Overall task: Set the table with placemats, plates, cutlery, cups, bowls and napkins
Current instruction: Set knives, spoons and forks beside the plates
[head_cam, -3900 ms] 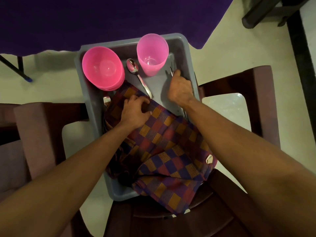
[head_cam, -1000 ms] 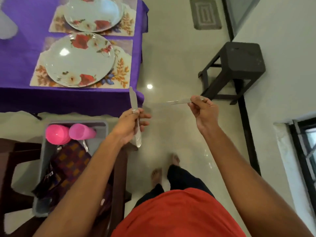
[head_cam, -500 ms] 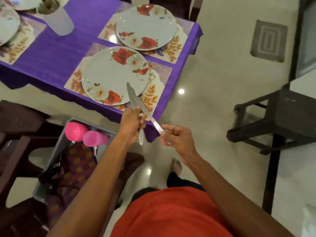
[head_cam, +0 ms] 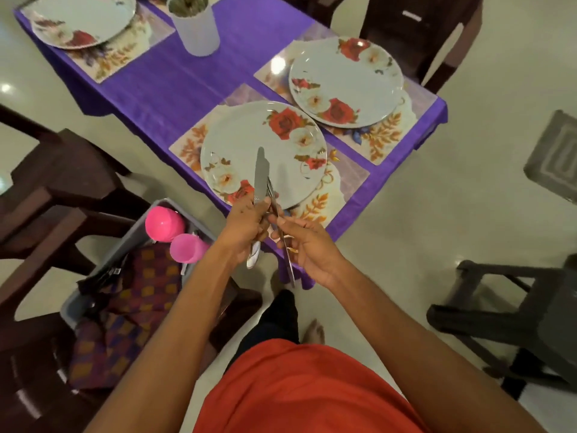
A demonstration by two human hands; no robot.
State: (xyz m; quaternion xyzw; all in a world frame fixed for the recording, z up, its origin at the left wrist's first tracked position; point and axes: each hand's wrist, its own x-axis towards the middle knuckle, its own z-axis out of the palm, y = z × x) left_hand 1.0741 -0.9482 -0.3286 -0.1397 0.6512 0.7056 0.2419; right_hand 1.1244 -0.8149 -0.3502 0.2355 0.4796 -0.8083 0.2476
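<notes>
Table knife [head_cam: 261,173] stands blade-up in the left hand [head_cam: 246,226], over the near floral plate [head_cam: 243,142]; a slim steel utensil [head_cam: 289,267] slants down through the right hand [head_cam: 309,248]. Far plate [head_cam: 346,79] beside it, both on leaf-print placemats [head_cam: 343,179] at the table [head_cam: 175,82]'s corner.

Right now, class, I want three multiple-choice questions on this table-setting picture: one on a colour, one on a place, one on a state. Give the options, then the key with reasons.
1. The tablecloth is:
A green
B purple
C white

2. The plate nearest the hands lies:
A on a floral placemat
B on bare tablecloth
C stacked on another plate

3. The left hand:
A is open and empty
B rests flat on the plate
C grips a knife

Key:
1 B, because the cloth is purple all over the table.
2 A, because printed leaves and flowers show around the plate's rim.
3 C, because the fingers curl round the handle and the blade sticks up over the plate.
</notes>
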